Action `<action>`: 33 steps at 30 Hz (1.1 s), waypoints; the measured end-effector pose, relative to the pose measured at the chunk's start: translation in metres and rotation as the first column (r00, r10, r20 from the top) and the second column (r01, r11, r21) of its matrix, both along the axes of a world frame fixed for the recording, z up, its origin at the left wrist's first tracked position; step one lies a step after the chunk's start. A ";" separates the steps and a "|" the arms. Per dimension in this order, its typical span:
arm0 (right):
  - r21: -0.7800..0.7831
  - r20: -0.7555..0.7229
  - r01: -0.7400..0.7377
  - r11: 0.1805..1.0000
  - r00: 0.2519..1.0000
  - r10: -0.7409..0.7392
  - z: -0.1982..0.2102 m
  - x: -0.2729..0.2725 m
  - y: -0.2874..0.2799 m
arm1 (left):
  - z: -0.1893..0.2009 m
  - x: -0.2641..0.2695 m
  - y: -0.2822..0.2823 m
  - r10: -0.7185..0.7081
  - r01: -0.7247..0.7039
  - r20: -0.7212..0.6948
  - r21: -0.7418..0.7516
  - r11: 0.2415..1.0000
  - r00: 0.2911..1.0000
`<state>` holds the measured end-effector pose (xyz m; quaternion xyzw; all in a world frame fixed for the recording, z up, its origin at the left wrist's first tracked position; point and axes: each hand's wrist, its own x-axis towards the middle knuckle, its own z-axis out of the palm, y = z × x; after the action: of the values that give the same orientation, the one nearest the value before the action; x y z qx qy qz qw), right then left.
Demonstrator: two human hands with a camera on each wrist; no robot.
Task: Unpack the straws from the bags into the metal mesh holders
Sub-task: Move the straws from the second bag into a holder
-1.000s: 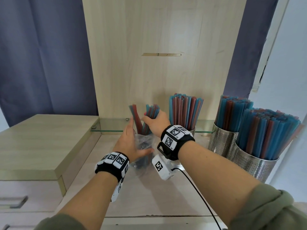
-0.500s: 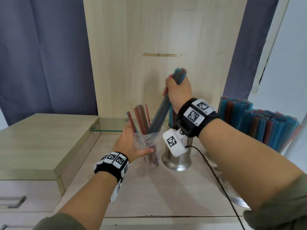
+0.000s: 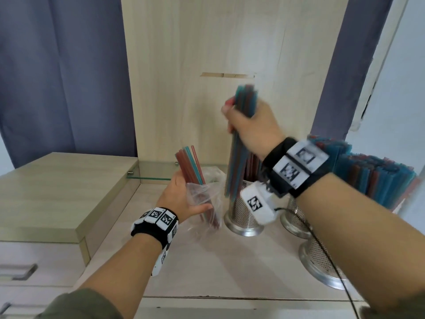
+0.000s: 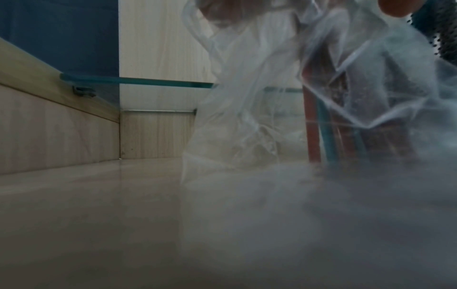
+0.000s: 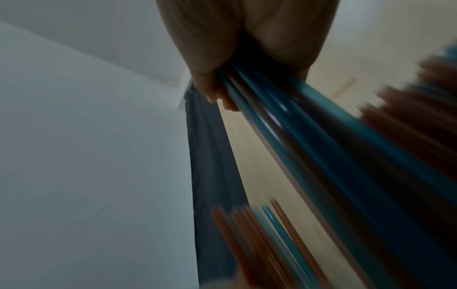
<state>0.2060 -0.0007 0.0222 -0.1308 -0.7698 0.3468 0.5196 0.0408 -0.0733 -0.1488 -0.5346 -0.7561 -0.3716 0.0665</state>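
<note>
Straw bundle has swung upright over the holder.

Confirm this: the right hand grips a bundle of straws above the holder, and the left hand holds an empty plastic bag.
Not quite. The plastic bag held by the left hand is not empty: the head view shows red and teal straws standing in it. The right hand does grip a bundle of straws above the holder.

The right hand grips a blurred bundle of blue and red-brown straws.
</note>
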 end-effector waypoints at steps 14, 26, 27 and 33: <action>-0.359 0.381 -0.078 0.930 0.897 0.222 -0.084 -0.054 0.030 | 0.000 -0.002 0.003 -0.056 0.054 -0.040 -0.050 0.997 0.998; -0.454 0.337 -0.165 0.876 0.878 0.340 -0.090 -0.073 0.038 | -0.008 -0.009 0.007 -0.121 0.121 0.004 0.011 0.993 0.993; -0.445 0.321 -0.138 0.885 0.898 0.301 -0.093 -0.074 0.039 | -0.008 -0.009 0.007 -0.110 0.110 0.001 0.006 0.994 0.994; -0.369 0.188 -0.037 0.929 0.976 0.114 -0.106 -0.078 0.040 | -0.008 -0.010 0.008 -0.020 0.019 -0.012 -0.030 0.999 1.000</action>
<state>0.1282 0.0392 -0.0842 -0.2299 -0.7465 0.4874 0.3902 0.0306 -0.0653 -0.1569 -0.5451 -0.7559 -0.3577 0.0596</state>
